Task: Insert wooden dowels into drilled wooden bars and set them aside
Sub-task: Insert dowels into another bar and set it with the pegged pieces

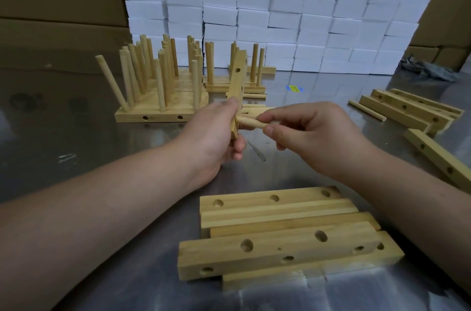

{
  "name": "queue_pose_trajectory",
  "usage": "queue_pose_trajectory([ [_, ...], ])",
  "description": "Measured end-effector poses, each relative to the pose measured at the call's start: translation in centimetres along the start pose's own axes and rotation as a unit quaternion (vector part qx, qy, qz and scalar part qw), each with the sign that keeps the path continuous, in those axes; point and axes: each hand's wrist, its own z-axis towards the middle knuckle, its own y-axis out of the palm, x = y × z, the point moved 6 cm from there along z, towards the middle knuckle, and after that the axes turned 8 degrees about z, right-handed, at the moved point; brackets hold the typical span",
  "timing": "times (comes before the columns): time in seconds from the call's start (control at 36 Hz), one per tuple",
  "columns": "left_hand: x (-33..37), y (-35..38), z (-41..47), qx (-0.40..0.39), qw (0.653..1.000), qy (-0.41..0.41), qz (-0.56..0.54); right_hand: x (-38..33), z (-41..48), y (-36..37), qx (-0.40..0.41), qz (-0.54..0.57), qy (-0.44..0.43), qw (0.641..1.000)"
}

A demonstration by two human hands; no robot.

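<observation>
Left hand (216, 132) gripped upright drilled bar (237, 86); right hand (313, 132) pinched dowel (251, 122), tip at bar's hole.

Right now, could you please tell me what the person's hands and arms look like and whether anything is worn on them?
The left hand and right hand are bare: no gloves, rings or watch show. Both forearms are uncovered, no sleeves in view.

Soft, diffuse light, moderately bright, with only faint shadows. The metal desk (76, 132) carries a dull sheen and a pale glare patch at 6 o'clock. White boxes (280, 5) at 12 o'clock look nearly washed out. Wide-angle distortion bends the edges at 3 and 9 o'clock; fine detail is slightly soft.
</observation>
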Motion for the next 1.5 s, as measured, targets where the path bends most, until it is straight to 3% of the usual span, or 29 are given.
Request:
queue_pose_trajectory([
  [0.72, 0.0, 0.4, -0.3, -0.051, 0.999, 0.000, -0.005, -0.6, -0.3, 0.3, 0.003, -0.012, -0.003, 1.000],
  [1.0, 0.4, 0.7, -0.5, -0.032, 0.994, 0.053, 0.086, -1.1, -0.5, 0.3, -0.015, -0.143, -0.018, 0.990],
  [1.17, 1.3, 0.8, -0.8, -0.036, 0.988, 0.082, 0.122, -1.6, -0.6, 0.4, -0.013, -0.166, -0.050, 0.985],
  [1.33, 2.0, 0.7, -1.2, -0.033, 0.981, 0.106, 0.157, -1.7, -0.8, 0.7, -0.019, -0.133, -0.043, 0.990],
  [1.5, 2.7, 0.5, -1.5, -0.016, 0.971, 0.152, 0.183, -0.4, -0.7, 0.8, -0.001, 0.103, 0.074, 0.992],
])
